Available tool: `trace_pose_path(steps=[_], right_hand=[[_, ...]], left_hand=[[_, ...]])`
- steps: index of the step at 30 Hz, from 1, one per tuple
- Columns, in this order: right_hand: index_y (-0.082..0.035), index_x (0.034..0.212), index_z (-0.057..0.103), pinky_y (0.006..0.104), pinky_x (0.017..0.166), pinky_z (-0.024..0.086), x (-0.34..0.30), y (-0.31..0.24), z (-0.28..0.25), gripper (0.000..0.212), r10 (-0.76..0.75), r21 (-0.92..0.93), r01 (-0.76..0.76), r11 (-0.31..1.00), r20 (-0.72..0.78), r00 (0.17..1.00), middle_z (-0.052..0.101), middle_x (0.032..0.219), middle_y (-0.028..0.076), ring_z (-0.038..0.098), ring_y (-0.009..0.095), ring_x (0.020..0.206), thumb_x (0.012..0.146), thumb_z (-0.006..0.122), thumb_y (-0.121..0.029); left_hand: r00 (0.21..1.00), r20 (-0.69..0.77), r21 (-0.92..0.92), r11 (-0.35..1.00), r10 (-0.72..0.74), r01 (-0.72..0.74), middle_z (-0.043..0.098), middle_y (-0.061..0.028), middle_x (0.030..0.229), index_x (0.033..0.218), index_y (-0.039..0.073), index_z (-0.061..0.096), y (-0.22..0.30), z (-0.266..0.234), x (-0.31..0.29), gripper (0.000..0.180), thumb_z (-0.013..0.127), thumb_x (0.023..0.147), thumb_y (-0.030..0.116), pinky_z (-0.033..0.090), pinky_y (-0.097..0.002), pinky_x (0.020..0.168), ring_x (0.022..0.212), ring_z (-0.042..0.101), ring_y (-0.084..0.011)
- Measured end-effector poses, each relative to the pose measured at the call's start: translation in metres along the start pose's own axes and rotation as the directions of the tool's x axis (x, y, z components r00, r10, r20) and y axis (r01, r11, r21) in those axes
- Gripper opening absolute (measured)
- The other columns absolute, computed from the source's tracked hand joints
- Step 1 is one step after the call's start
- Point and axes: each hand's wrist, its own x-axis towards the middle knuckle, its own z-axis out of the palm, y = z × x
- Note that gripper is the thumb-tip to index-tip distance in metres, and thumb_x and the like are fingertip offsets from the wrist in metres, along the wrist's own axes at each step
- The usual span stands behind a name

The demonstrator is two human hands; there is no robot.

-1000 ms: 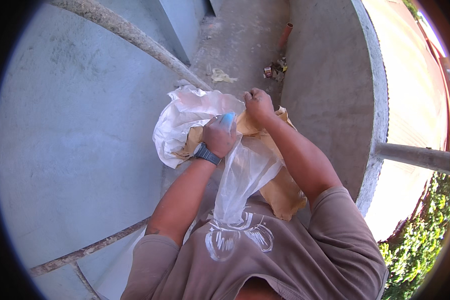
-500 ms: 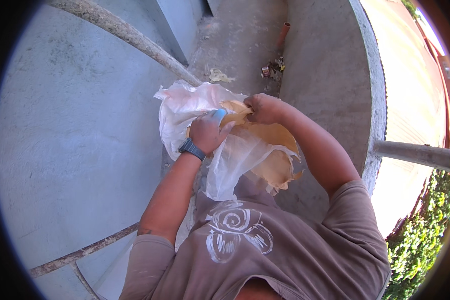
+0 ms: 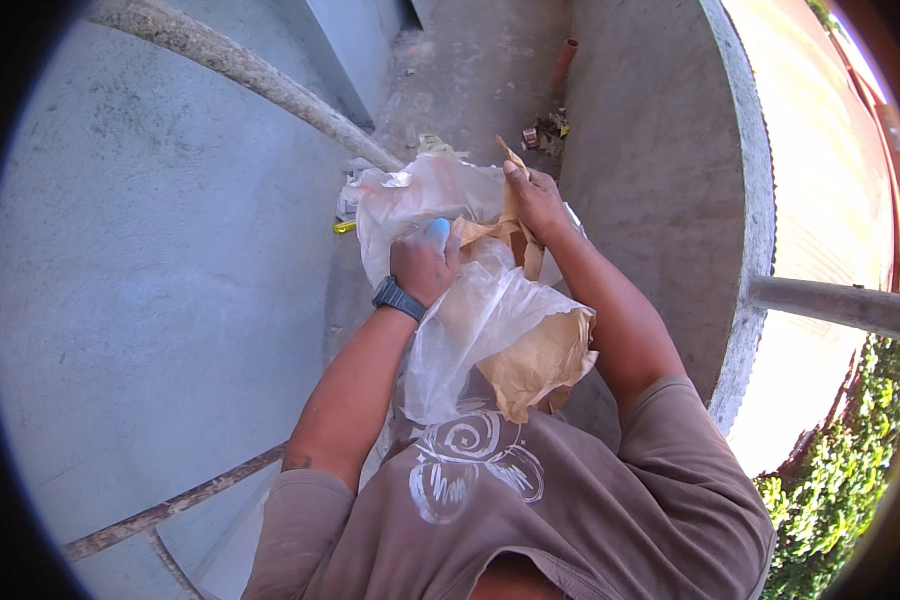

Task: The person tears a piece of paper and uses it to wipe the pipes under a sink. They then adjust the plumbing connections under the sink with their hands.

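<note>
A blue-grey wall (image 3: 150,280) rises left of the crumpled plastic film (image 3: 450,345), with brown paper (image 3: 535,365) among its folds and your two hands closed.
The film looks light, limp and probably slippery, so gather it in a bunch; the paper, running through the film's middle and out at its lower right, seems stiffer but easily torn, best gripped where folds double up. Your right hand (image 3: 537,205), at the film's upper right, clenches a paper strip whose end pokes above the fist. Your left hand (image 3: 423,265), on the film's left side, grasps the paper's torn edge; how much film it catches too, I cannot tell. A dark watch (image 3: 398,298) sits at the film's left edge.
</note>
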Motion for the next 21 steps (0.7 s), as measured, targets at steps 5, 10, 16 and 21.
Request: trace_pose_path(steps=[5,10,16,21], right_hand=[[0.004,0.111,0.071,0.0417,0.091,0.051,0.014,0.018,-0.024,0.058,-0.039,-0.084,0.04,0.996,0.018,0.999,0.073,0.105,0.021,0.07,0.03,0.102,0.089,0.072,-0.05],[0.004,0.111,0.073,0.038,0.098,0.051,-0.001,0.013,-0.038,0.067,0.036,-0.29,0.132,0.948,0.507,0.861,0.073,0.113,0.021,0.069,0.031,0.108,0.066,0.089,-0.042],[-0.009,0.11,0.076,0.0428,0.088,0.054,0.005,-0.011,-0.044,0.034,0.018,-0.503,0.177,0.846,0.358,0.934,0.073,0.108,0.021,0.071,0.036,0.098,0.08,0.076,-0.024],[-0.01,0.1,0.073,0.0466,0.086,0.053,0.022,-0.027,-0.067,0.026,-0.242,-0.811,0.207,0.547,0.083,0.967,0.074,0.1,0.015,0.07,0.034,0.099,0.085,0.065,-0.03]], left_hand=[[0.989,-0.114,-0.02,0.996,-0.089,0.087,0.067,-0.0219,0.077,0.087,0.004,0.063,-0.012,0.01,-0.025,0.03,0.058,0.101,0.03,0.053,-0.0509,0.062,0.07,0.066,-0.0427],[0.953,-0.176,-0.023,0.969,-0.245,0.245,0.065,-0.0244,0.073,0.085,0.003,0.061,-0.03,0.009,-0.03,0.035,0.058,0.102,0.034,0.052,-0.0524,0.061,0.071,0.066,-0.0444],[0.994,0.081,0.033,0.997,-0.075,0.073,0.068,-0.0207,0.071,0.094,0.003,0.067,-0.024,-0.01,-0.031,0.061,0.07,0.086,0.063,0.055,-0.0492,0.062,0.068,0.069,-0.0417],[0.91,0.313,0.292,0.94,-0.27,0.178,0.07,-0.0184,0.073,0.105,0.005,0.066,-0.021,-0.017,-0.033,0.067,0.074,0.078,0.067,0.057,-0.0487,0.067,0.07,0.071,-0.0379]])
